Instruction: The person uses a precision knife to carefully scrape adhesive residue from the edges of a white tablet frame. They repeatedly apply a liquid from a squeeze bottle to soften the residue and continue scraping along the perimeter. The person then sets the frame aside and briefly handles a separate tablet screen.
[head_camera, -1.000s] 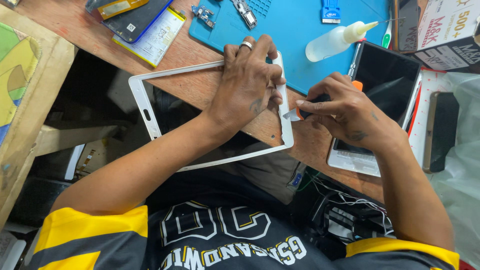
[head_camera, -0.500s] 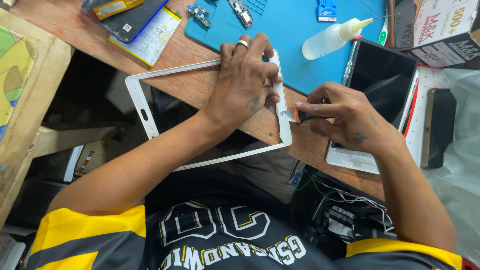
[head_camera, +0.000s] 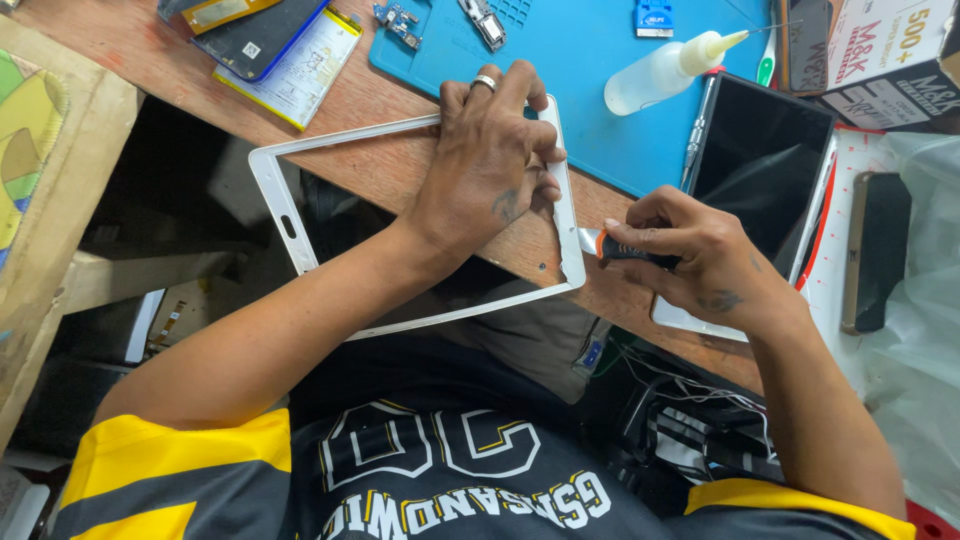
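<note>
Your left hand (head_camera: 490, 165) presses the white tablet frame (head_camera: 290, 215) flat on the worktop (head_camera: 140, 50); your right hand (head_camera: 700, 250) grips a small tool (head_camera: 600, 245) at its right edge. Risk: the thin frame overhangs the worktop, so hard prying could crack it.

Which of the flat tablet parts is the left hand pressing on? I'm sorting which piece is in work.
The white-rimmed glass frame, under the left hand. The dark tablet screen lies apart, beyond the right hand.

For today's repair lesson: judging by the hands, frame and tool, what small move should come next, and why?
Probably slide the tool along the white frame's right edge: the right hand holds its tip against that edge while the left hand presses the frame down.
</note>
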